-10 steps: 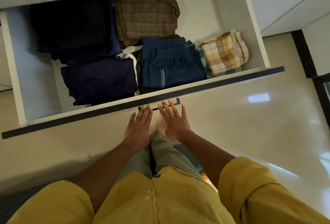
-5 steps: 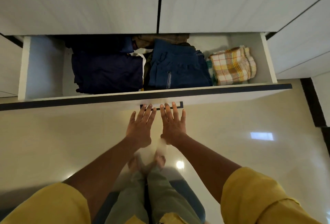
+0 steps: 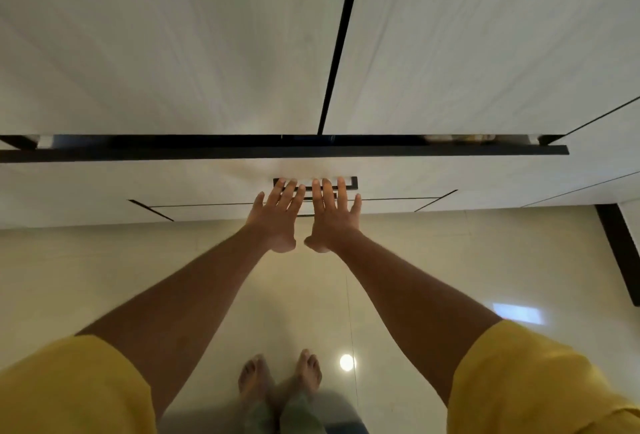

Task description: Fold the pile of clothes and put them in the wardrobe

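The white wardrobe drawer (image 3: 138, 184) is pushed almost fully in, with only a thin dark gap along its top edge. My left hand (image 3: 277, 219) and my right hand (image 3: 334, 217) lie flat side by side on the drawer front, fingers straight, fingertips at the black handle (image 3: 351, 182). A sliver of checked cloth (image 3: 460, 137) shows through the gap at the right. The other folded clothes inside are hidden.
Two white wardrobe doors (image 3: 173, 35) with a black seam between them rise above the drawer. A lower drawer front (image 3: 207, 212) sits beneath. My bare feet (image 3: 280, 381) stand on the glossy cream floor (image 3: 86, 278). A dark strip (image 3: 620, 253) runs along the right wall.
Both hands have pushed the drawer inward from wide open to nearly shut. The folded clothes that were visible inside are now out of sight. My arms have stretched out further.
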